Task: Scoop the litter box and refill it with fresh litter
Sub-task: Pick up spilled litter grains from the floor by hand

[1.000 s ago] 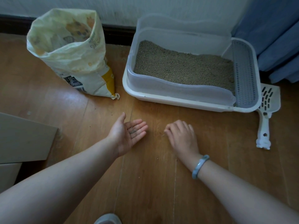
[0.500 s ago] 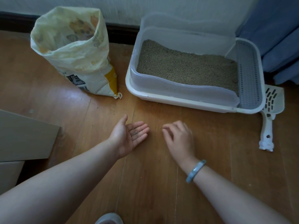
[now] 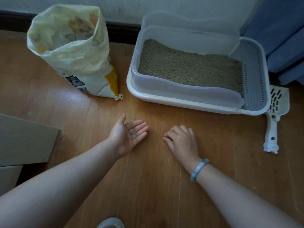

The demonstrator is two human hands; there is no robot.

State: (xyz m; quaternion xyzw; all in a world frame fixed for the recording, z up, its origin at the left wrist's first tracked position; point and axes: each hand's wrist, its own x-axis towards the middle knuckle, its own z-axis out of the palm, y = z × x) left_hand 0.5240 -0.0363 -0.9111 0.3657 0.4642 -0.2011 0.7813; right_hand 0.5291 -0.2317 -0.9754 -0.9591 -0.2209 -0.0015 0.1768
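Observation:
A white litter box (image 3: 181, 103) with a clear upper wall stands on the wooden floor at the upper right, filled with tan litter (image 3: 189, 66). To its left stands an open yellow-and-white litter bag (image 3: 74, 63). A white slotted scoop (image 3: 273, 129) lies on the floor by the box's right end. My left hand (image 3: 122, 139) is held palm up just above the floor in front of the box, with a few litter grains (image 3: 134, 133) on its fingers. Palm down beside it, my right hand (image 3: 182, 142) has loosely bent fingers with their tips on the floor.
A few stray grains (image 3: 162, 129) dot the floor between my hands. A beige board or furniture edge (image 3: 24, 142) juts in at the left. Blue curtains (image 3: 279, 30) hang at the upper right behind the box. A shoe tip (image 3: 110, 223) shows at the bottom edge.
My right hand has slid slightly left along the floor toward my left hand. The left hand stays palm up with the grains on it.

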